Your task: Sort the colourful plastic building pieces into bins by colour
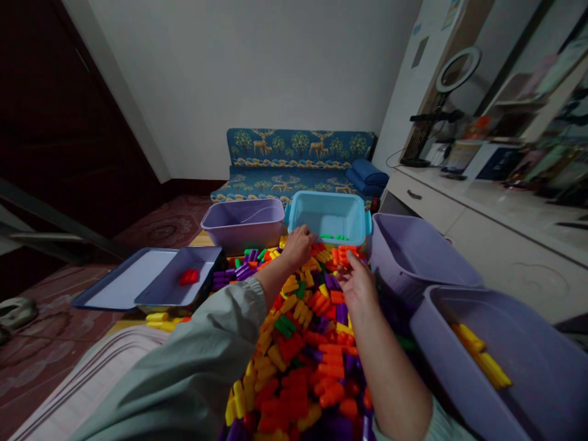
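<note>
Loose plastic toy pieces point(294, 331) in orange, yellow, purple and green form a big heap in front of me. My left hand point(298, 246) is over the far part of the heap, close to the light blue bin point(328, 199). Its fingers are bent and pressed together; what they hold, if anything, is hidden. My right hand point(359, 283) is at the heap's right side, palm turned inward, with its fingers loosely curled and apart. Orange pieces point(345, 254) lie just beyond its fingertips. Several small green pieces point(334, 237) are inside the blue bin.
A purple bin point(243, 236) stands back left; two more, one point(390, 269) behind the other point(454, 361), stand right. The near one holds yellow pieces point(482, 355). Left is a dark-rimmed tray point(160, 294) with red pieces point(189, 277). A patterned sofa point(294, 177) is behind.
</note>
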### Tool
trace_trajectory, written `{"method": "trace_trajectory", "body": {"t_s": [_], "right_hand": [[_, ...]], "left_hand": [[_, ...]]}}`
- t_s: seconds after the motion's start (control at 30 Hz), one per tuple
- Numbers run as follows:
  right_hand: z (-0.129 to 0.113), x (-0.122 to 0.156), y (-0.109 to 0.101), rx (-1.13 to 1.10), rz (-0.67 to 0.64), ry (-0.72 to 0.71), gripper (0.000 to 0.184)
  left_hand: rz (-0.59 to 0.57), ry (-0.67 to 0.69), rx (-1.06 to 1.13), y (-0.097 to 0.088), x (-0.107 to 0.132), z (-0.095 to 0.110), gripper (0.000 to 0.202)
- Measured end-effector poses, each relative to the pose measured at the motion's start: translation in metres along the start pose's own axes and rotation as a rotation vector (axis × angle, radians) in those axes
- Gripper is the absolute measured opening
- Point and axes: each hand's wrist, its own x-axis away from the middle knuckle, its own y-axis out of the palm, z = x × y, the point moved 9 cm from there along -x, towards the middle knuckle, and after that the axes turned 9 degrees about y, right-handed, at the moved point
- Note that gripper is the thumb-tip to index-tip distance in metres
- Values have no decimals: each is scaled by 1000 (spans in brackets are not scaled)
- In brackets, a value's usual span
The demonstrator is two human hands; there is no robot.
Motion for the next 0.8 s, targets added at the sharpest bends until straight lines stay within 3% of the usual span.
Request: {"method": "trace_trajectory", "body": {"t_s": [0.27, 0.6, 0.8], "right_hand": [[2, -1, -5, -22, -44, -30, 31], [-3, 24, -14, -96, -23, -42, 30], [-9, 33, -20, -139, -40, -39, 32]], "left_hand": [[-99, -35, -26, 1, -13, 0, 44], [-159, -58, -58, 1, -32, -2, 63], [-178, -72, -74, 3, -45, -10, 41]]}}
